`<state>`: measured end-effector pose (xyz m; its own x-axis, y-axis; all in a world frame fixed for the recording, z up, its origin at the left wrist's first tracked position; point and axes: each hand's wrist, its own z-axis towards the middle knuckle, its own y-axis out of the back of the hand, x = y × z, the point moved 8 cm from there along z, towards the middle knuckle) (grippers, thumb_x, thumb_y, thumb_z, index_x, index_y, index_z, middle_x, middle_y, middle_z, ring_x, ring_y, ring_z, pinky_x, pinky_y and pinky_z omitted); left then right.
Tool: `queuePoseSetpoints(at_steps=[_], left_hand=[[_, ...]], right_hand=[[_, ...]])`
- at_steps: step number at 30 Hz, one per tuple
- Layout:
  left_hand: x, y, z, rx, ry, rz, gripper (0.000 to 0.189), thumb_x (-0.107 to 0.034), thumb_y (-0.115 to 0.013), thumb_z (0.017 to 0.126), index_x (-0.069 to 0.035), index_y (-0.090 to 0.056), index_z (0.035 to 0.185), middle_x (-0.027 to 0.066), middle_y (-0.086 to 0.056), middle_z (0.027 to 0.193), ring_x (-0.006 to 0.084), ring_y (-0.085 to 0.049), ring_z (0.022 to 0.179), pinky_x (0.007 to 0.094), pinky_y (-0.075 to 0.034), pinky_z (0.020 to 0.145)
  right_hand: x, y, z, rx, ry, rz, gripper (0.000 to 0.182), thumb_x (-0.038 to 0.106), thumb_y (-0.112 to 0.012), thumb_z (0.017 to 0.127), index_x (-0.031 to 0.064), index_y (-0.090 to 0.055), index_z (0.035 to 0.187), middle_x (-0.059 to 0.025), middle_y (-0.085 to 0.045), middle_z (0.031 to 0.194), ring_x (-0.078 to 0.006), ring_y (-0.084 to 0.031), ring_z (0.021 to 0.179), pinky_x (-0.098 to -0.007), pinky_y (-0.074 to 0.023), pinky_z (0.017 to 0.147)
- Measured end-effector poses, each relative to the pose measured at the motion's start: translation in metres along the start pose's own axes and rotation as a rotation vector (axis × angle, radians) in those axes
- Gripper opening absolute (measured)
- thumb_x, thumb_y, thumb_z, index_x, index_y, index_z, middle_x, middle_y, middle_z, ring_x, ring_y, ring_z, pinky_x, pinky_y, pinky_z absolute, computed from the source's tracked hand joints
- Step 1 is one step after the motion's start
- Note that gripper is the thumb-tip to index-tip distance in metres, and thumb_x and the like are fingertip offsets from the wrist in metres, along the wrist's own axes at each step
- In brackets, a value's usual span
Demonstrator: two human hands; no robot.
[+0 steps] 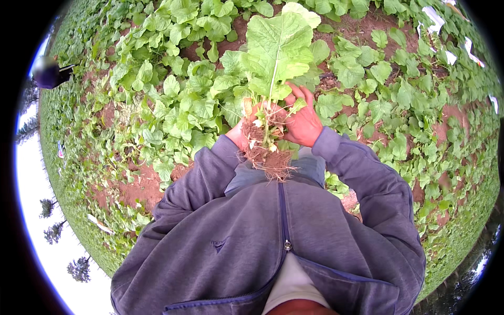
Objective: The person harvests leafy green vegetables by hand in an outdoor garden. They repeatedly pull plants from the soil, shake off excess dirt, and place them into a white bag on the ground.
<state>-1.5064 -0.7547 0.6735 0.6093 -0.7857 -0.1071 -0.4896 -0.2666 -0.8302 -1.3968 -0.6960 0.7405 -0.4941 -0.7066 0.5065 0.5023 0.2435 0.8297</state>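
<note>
An uprooted bunch of leafy green plants [277,55], possibly turnip or mustard greens, is held upright between my two hands in front of my body. Large pale-ribbed leaves rise above the grip. Below it hang thin roots clogged with reddish-brown soil [275,163], and a few small whitish bits show among the stems. My left hand [238,134] grips the bunch from the left, its fingers partly hidden by roots and leaves. From the other side, my right hand [302,125] has its fingers curled around the stems near their base.
Leafy crop plants [189,90] grow all around me, with patches of red soil [143,183] between them. A thin dark line [421,70], perhaps a drip hose, crosses at right. White sheets [434,19] lie at the upper right. A blurred dark object [46,73] is at far left.
</note>
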Motion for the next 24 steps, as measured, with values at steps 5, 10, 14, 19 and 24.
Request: queuePoseSetpoints(at_steps=[5, 10, 14, 19, 24], left_hand=[[-0.034, 0.016, 0.023, -0.004, -0.158, 0.376, 0.045, -0.047, -0.051, 0.107, -0.01, -0.063, 0.13, 0.0058, -0.07, 0.12, 0.0215, -0.067, 0.105, 0.0434, -0.058, 0.089], [-0.041, 0.065, 0.036, -0.091, -0.015, 0.185, 0.037, -0.03, -0.054, 0.107, -0.007, -0.063, 0.134, 0.0106, -0.071, 0.126, 0.0263, -0.069, 0.107, 0.0468, -0.058, 0.093], [-0.071, 0.015, 0.043, 0.029, -0.257, 0.921, 0.034, -0.015, -0.061, 0.102, -0.007, -0.061, 0.135, 0.0078, -0.07, 0.123, 0.0221, -0.068, 0.105, 0.0407, -0.057, 0.093], [-0.093, -0.079, 0.029, -0.197, -0.186, 0.469, 0.057, -0.05, -0.051, 0.101, -0.008, -0.06, 0.138, 0.0116, -0.07, 0.123, 0.0234, -0.069, 0.1, 0.0397, -0.057, 0.087], [-0.137, -0.151, -0.047, -0.63, -0.459, 1.151, 0.07, -0.064, -0.058, 0.096, 0.002, -0.066, 0.117, 0.0148, -0.072, 0.097, 0.0194, -0.064, 0.074, 0.033, -0.051, 0.078]], right_hand=[[-0.017, 0.023, 0.021, -0.162, -0.001, -0.126, 0.086, 0.039, -0.093, 0.058, 0.0331, -0.059, 0.136, -0.0093, -0.046, 0.134, -0.0348, -0.04, 0.132, -0.0591, -0.0247, 0.112], [-0.021, 0.046, 0.038, -0.069, 0.078, -0.116, 0.099, 0.032, -0.09, 0.063, 0.0218, -0.043, 0.149, -0.0092, -0.047, 0.146, -0.0378, -0.036, 0.147, -0.065, -0.0203, 0.119], [-0.014, 0.077, 0.049, -0.2, 0.299, 0.151, 0.087, 0.015, -0.083, 0.065, 0.0122, -0.045, 0.143, -0.0122, -0.062, 0.133, -0.0347, -0.058, 0.128, -0.0536, -0.0325, 0.118], [-0.053, 0.108, 0.077, -0.401, 0.052, 0.325, 0.085, 0.022, -0.086, 0.066, -0.0021, -0.049, 0.138, -0.0198, -0.063, 0.111, -0.0363, -0.064, 0.11, -0.0483, -0.0502, 0.099], [-0.093, 0.126, 0.093, -0.398, -0.271, 0.708, 0.037, 0.023, -0.076, 0.091, 0.0029, -0.065, 0.12, -0.0048, -0.068, 0.106, -0.0173, -0.065, 0.095, -0.039, -0.0536, 0.087]])
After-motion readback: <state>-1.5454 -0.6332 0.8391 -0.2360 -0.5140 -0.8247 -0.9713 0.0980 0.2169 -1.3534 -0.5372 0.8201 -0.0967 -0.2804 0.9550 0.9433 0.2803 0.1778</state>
